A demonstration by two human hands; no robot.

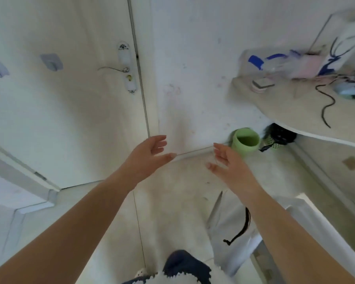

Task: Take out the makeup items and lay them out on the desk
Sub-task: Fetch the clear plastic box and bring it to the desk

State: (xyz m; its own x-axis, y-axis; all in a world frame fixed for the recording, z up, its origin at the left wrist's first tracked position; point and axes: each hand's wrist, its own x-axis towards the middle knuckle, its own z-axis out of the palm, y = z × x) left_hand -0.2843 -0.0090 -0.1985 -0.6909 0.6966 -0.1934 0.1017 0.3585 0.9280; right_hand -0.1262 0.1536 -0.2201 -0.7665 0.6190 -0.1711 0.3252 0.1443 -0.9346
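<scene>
Biggest thing in view is the plain white wall [193,58], with a white door [59,99] to the left of it that has a curly metal lever handle [115,69] on a white porcelain-looking backplate. Two greyish stick-on hooks [51,62] sit on the door further left. Below that it's a pale tiled floor [168,201].

Over on the right, the beige curved-edge desk top [295,103] sticks into frame, and it's blurry. On it there's a jumble up by the back: a clear container with blue bits [264,62], something pink [307,66], a white bag or box with a dark blue antler-like print [340,52], a small round compact-looking thing [261,85], and a thin black cord [326,105] snaking across the top. Honestly can't tell which of those are makeup items, too smeared.

Under the desk, down against the wall, stands a light green plastic bin [246,141], open top, with something black [279,136] just beside it.

Both arms are stretched out in front over the floor. Left hand [150,156] is spread wide, fingers relaxed, holding nothing. Right hand [228,167] same deal, fingers loose and apart, nothing in it, near the green bin but not touching. The hands are apart from each other, palms roughly facing.
</scene>
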